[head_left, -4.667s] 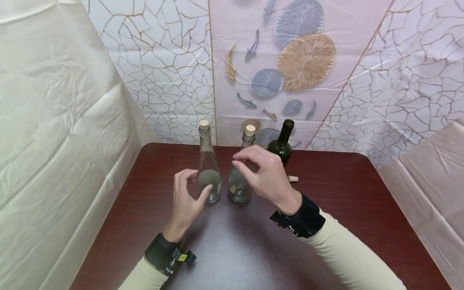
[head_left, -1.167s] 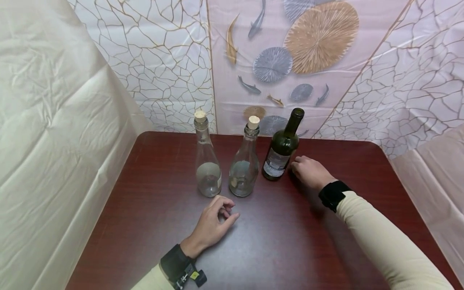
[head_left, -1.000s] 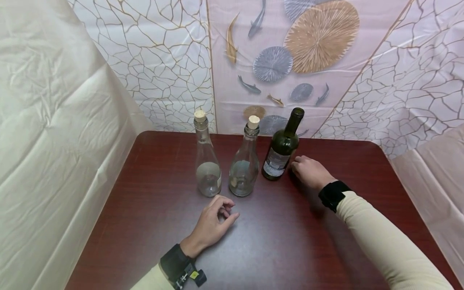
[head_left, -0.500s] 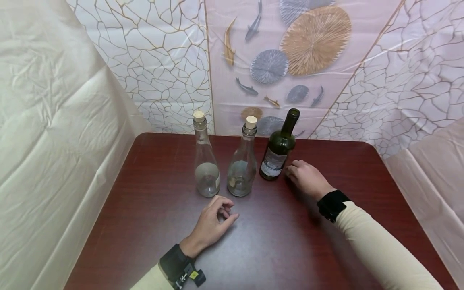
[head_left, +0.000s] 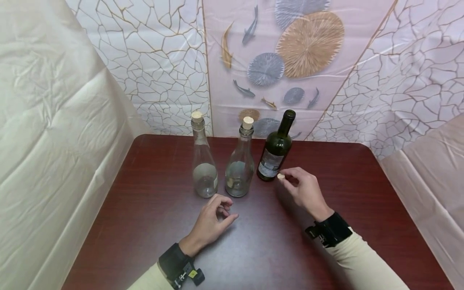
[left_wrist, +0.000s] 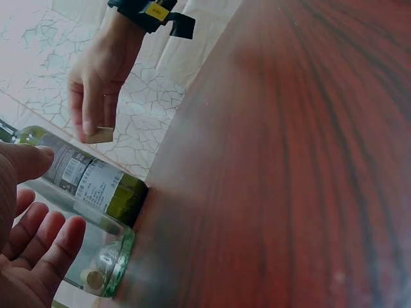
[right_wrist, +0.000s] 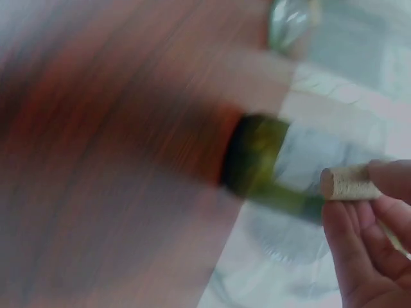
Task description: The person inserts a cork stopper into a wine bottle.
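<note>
My right hand pinches a cork between thumb and fingers, just to the right of the green wine bottle. That bottle stands upright with a pale label, and its mouth has no cork in it. To its left are two clear glass bottles: the middle one and the left one, each with a cork in its mouth. My left hand lies low in front of the clear bottles, fingers loosely curved and holding nothing. In the left wrist view, its fingers overlap the middle bottle's glass.
All three bottles stand toward the back of a dark red-brown wooden table. A patterned cloth hangs behind the back edge, and pale cloth walls rise on both sides.
Earlier both hands were over the clear bottles while a cork lay near the green bottle. My right hand reached down there and has now lifted that cork. The left hand stays nearly still lately.
</note>
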The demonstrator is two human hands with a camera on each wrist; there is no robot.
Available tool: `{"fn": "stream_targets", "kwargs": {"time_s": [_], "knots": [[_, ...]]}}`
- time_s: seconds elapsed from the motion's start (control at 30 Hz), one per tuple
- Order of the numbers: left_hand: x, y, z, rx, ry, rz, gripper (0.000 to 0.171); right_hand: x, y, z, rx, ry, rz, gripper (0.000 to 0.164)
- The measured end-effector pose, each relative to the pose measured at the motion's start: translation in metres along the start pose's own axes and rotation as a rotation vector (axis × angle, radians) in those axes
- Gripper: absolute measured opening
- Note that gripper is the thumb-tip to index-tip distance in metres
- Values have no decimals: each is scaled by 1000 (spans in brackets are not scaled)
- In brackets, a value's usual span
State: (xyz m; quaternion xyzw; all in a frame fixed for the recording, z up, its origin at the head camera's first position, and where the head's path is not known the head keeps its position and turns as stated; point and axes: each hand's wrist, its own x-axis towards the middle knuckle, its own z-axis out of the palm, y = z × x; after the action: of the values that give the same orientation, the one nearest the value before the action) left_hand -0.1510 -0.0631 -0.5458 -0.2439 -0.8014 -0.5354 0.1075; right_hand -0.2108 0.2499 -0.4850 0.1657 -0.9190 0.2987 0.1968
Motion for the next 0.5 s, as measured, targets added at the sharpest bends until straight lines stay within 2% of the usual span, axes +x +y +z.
{"fn": "stream_targets", "kwargs": {"time_s": [0.2,0.37,0.5], "knots": [[4,5,2,-85,2,-60,39,-8,-26,5,174,62,172,22],[11,10,7,-127,19,-64,41,-8,-44,10,393,52,340,25],[18,16,13,-173,27,-51,42,-6,-56,14,506,30,456,29]]}}
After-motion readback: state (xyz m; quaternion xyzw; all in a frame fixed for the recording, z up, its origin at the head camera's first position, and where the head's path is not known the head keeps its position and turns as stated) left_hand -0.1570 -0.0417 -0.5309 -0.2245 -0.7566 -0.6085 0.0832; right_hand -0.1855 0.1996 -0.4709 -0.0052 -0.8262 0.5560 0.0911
